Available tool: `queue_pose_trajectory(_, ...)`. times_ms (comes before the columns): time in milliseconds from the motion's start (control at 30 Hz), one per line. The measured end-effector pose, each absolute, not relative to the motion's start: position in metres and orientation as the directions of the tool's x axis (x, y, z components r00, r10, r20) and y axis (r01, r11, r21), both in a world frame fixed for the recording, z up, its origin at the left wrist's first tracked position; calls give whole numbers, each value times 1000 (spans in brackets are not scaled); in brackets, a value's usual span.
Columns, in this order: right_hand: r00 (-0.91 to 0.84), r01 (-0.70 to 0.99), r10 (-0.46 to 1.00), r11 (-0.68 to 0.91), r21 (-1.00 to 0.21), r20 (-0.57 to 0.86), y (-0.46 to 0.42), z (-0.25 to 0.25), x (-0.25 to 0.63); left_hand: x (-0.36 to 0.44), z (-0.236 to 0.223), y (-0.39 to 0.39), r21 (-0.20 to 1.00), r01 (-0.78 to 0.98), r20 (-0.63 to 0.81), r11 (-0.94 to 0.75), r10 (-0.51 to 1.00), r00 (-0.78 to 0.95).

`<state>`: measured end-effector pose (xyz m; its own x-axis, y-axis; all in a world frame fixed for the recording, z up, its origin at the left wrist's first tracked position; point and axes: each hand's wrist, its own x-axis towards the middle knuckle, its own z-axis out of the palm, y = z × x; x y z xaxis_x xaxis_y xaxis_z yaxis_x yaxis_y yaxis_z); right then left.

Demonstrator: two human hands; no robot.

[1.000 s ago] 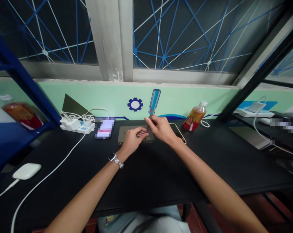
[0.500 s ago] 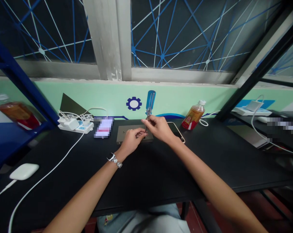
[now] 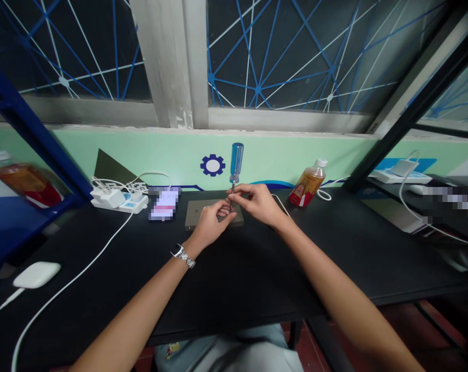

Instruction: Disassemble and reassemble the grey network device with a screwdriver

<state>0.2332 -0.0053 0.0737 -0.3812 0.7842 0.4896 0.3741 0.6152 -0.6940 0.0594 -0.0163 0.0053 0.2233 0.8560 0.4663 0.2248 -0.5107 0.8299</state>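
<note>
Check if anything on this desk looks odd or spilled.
Nothing stands out: no spill shows, and the screwdriver is held nearly upright over the flat box. The capped right-hand bottle appears to lean, perhaps from lens distortion.

A silver watch [image 3: 183,255] with a linked band circles the left wrist [image 3: 193,247]; pale blue clothing [image 3: 197,354] bears a yellow motif [image 3: 173,349].

Screwdriver [image 3: 236,159] more upright than before
</note>
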Motion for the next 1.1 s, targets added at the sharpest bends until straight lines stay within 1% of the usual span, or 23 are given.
queue_pose_trajectory(133,-285,423,787,616,-665,548,-2,66,227,65,2,-12,831,246,490,-498,866,98)
queue_pose_trajectory(233,-210,458,801,587,-668,560,-2,61,223,67,-2,-10,854,220,461,-472,882,102)
queue_pose_trajectory(300,-197,473,806,577,-666,558,-2,61,222,65,-3,-9,865,193,445,-462,886,129)
queue_pose_trajectory(367,-233,472,803,587,-658,549,-3,63,224,63,-3,-9,874,161,434,-460,885,169)
queue_pose_trajectory(433,-319,434,800,600,-672,508,-4,66,226,59,-1,-9,878,133,423,-459,876,231)
queue_pose_trajectory(533,-453,328,796,568,-755,402,-4,70,231,54,3,-10,872,132,415,-471,855,313)
queue_pose_trajectory(600,-469,293,800,540,-789,374,-4,69,233,53,4,-10,859,154,419,-488,844,335)
queue_pose_trajectory(667,-423,312,809,553,-773,407,-3,67,233,54,3,-10,846,168,435,-507,837,332)
queue_pose_trajectory(733,-362,351,815,569,-744,453,-2,64,231,58,1,-11,835,182,458,-519,839,294)
queue_pose_trajectory(900,-218,384,835,550,-742,506,1,56,224,66,-5,-9,832,234,492,-502,864,107)
queue_pose_trajectory(1000,-174,404,838,540,-738,518,1,56,222,65,-5,-8,855,195,463,-481,876,133)
queue_pose_trajectory(1033,-183,406,836,543,-735,517,1,58,223,63,-4,-8,858,183,456,-480,876,160)
queue_pose_trajectory(1100,-258,397,829,559,-728,496,-1,61,226,60,-3,-8,857,162,451,-489,865,221)
